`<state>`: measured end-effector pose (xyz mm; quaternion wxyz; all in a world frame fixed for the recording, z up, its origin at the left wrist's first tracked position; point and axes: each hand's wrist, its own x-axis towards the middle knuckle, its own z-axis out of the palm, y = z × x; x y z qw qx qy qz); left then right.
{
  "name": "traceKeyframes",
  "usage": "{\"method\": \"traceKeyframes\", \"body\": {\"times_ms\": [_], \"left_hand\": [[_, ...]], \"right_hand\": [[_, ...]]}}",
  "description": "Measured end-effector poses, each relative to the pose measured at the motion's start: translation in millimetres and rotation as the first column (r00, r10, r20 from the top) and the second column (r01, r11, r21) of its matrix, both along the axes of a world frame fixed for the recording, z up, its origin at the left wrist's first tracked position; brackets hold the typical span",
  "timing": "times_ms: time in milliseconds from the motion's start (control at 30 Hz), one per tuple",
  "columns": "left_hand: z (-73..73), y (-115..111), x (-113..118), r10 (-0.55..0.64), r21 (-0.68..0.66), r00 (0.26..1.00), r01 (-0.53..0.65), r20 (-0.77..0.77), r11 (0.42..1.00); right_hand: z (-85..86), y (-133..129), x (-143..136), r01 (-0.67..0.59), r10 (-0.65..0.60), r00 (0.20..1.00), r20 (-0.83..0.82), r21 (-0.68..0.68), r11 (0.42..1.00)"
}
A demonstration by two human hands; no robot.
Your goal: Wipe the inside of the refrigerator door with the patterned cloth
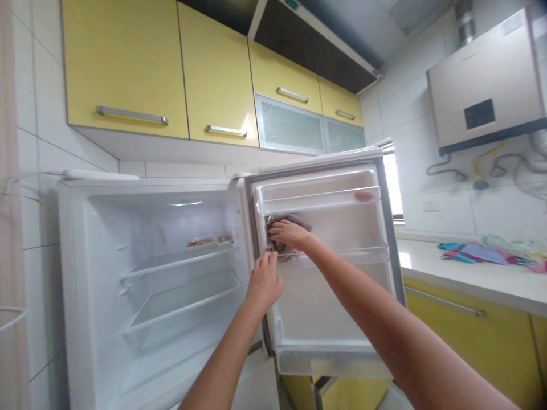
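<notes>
Two bare hands at an open fridge door (325,296), seen from the head view. Right hand (287,233) lies flat, fingers spread, pressing a grey-brown cloth (294,219) against the door's inner wall, palm covering most of it; cloth bunches out above and behind the knuckles. Left hand (265,280) sits just below and left of the right hand, fingers curled at the door's hinge-side edge, touching it; cannot tell whether it truly grips the edge or only rests there. Nothing held in it.

Above the right hand: clear upper door bin (318,199), with a small pinkish object (364,195) at its far right end, too blurred to identify. Level with the right wrist and running right: middle door rail (354,253). Well below both hands: bottom door bin (329,359).

Left of the left hand: fridge compartment (106,273), white, with two glass shelves (183,279). On the upper one, small trays (208,241) of something brownish, contents unclear.

Far right of the right arm: countertop (465,273) with coloured cloths or bags (482,252). Above them, wall-mounted water heater (487,85). Yellow cupboards (171,68) overhead.
</notes>
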<state>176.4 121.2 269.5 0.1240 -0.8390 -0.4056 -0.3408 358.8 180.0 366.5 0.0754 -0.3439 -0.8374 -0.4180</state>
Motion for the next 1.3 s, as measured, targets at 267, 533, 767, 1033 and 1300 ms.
{"method": "traceKeyframes", "body": {"times_ms": [267,533,767,1033,1300], "left_hand": [[-0.3,-4,-8,0.046,0.024,0.998,-0.044,-0.049,0.999],[-0.1,-1,-12,0.019,0.013,0.998,-0.018,-0.056,1.000],[0.9,1,-13,0.000,0.023,0.999,0.001,-0.053,1.000],[-0.1,4,-13,-0.038,0.013,0.998,0.039,-0.043,0.999],[-10.3,15,-21,-0.194,0.012,0.980,0.194,-0.040,0.981]], "right_hand": [[4.3,-31,52,-0.016,0.020,0.996,-0.082,0.053,0.998],[4.5,-91,156,0.078,-0.075,0.997,-0.020,0.173,0.982],[0.6,-142,194,0.455,-0.407,0.854,-0.325,0.083,0.887],[-8.2,-114,164,0.536,-0.693,0.635,-0.340,-0.452,0.713],[-3.9,-88,135,0.443,-0.708,0.655,-0.264,-0.625,0.643]]}}
